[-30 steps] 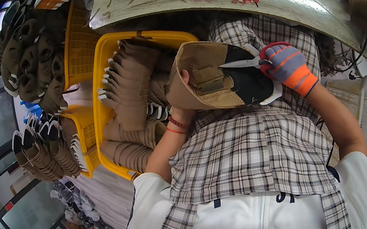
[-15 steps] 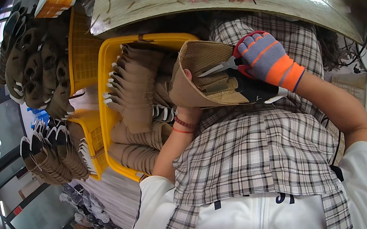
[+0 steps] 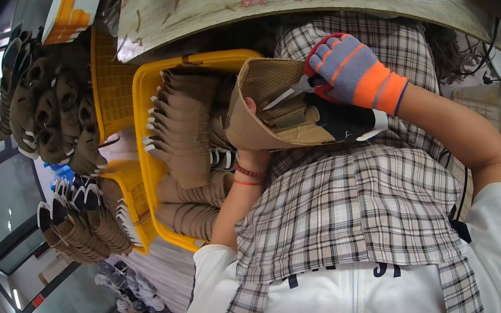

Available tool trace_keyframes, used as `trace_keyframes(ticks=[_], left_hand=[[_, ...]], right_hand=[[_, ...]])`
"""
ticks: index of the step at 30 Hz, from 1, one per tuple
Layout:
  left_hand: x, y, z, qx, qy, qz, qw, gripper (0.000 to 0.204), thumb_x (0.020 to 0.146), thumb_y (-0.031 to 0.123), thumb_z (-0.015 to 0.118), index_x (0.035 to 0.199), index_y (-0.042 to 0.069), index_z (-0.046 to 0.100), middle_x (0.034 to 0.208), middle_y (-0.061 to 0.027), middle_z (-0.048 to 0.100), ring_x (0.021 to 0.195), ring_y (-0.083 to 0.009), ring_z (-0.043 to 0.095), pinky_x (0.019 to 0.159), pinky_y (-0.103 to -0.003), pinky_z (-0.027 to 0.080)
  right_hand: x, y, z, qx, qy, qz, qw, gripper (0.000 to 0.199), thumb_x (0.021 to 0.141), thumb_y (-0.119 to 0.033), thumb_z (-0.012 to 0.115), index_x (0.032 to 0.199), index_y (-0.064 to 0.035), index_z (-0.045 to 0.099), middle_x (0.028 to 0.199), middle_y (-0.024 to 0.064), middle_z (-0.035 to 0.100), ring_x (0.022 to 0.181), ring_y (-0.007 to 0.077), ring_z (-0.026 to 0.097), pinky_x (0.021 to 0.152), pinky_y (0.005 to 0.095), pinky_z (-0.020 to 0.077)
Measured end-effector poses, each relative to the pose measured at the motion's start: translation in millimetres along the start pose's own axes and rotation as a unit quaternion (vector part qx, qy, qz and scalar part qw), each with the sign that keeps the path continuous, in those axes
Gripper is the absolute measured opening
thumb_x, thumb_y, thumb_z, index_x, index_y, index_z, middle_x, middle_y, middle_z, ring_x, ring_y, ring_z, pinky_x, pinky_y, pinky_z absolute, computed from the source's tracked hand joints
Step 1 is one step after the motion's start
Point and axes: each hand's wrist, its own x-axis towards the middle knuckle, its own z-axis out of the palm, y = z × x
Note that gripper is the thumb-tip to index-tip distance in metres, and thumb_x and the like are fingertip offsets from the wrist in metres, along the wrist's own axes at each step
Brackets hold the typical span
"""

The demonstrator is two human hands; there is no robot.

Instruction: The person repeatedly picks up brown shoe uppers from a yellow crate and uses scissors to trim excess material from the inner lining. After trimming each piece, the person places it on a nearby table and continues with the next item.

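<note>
Head view: two hands (image 3: 301,92) (one gloved)

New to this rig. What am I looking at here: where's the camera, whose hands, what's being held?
There is no machine here: a person works with two hands. The one picture comes from a fisheye camera worn on the head, looking down, so straight edges bend near the rim. The right hand, in a grey and orange glove, has its grip on red-handled scissors, with the blades pointing into a tan shoe upper. The bare left hand holds that upper from underneath, mostly hidden behind it. A plaid cloth covers the lap. To the left, a yellow crate holds stacked tan uppers, and more pieces are piled beyond it.
</note>
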Motion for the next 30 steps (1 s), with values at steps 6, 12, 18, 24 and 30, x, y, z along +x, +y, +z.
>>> trace_keyframes(ticks=[6, 12, 18, 24, 30], left_hand=[[-3.4, 20.4, 17.0, -0.194, -0.004, -0.092, 0.977, 0.050, 0.098, 0.040, 0.055, 0.134, 0.005, 0.046, 0.131, -0.0099, 0.052, 0.114, -0.0214, 0.054, 0.094, -0.037, 0.049], [-3.7, 27.0, 22.3, -0.188, -0.005, -0.095, 0.977, 0.052, 0.097, 0.040, 0.056, 0.134, 0.006, 0.045, 0.130, -0.0104, 0.052, 0.114, -0.0224, 0.055, 0.093, -0.038, 0.050], [0.2, 18.3, 13.2, -0.181, -0.008, -0.088, 0.980, 0.052, 0.097, 0.039, 0.056, 0.136, 0.007, 0.045, 0.131, -0.0096, 0.052, 0.115, -0.0229, 0.054, 0.094, -0.039, 0.049], [7.0, 10.2, 7.2, -0.195, -0.017, -0.087, 0.977, 0.053, 0.096, 0.040, 0.056, 0.134, 0.004, 0.046, 0.132, -0.0098, 0.054, 0.119, -0.0255, 0.053, 0.100, -0.042, 0.045], [4.8, 15.0, 7.3, -0.210, -0.020, -0.102, 0.972, 0.053, 0.097, 0.039, 0.056, 0.135, 0.004, 0.045, 0.132, -0.0103, 0.055, 0.120, -0.0264, 0.053, 0.101, -0.043, 0.044]], right_hand=[[-13.3, 15.7, 8.7, -0.101, -0.044, 0.018, 0.994, 0.043, 0.074, -0.040, 0.074, 0.102, -0.0102, 0.063, 0.087, 0.0059, 0.067, 0.084, 0.0229, 0.065, 0.076, 0.0332, 0.0512], [-3.1, 7.5, -0.3, -0.049, 0.038, -0.025, 0.998, 0.035, 0.076, -0.039, 0.072, 0.095, -0.0104, 0.064, 0.087, 0.0042, 0.066, 0.086, 0.0212, 0.064, 0.075, 0.0336, 0.0495], [-9.5, 20.1, 6.2, -0.027, -0.036, 0.019, 0.999, 0.038, 0.075, -0.040, 0.074, 0.098, -0.0106, 0.064, 0.094, 0.0042, 0.065, 0.092, 0.0220, 0.063, 0.083, 0.0354, 0.0488], [-5.5, 14.2, 0.5, -0.035, 0.027, -0.025, 0.999, 0.036, 0.075, -0.039, 0.074, 0.097, -0.0113, 0.064, 0.090, 0.0043, 0.066, 0.091, 0.0222, 0.063, 0.082, 0.0352, 0.0496], [-11.7, 23.4, 1.9, -0.023, -0.008, 0.020, 1.000, 0.035, 0.071, -0.033, 0.077, 0.097, -0.0127, 0.064, 0.090, 0.0043, 0.067, 0.089, 0.0234, 0.064, 0.079, 0.0351, 0.0503]])
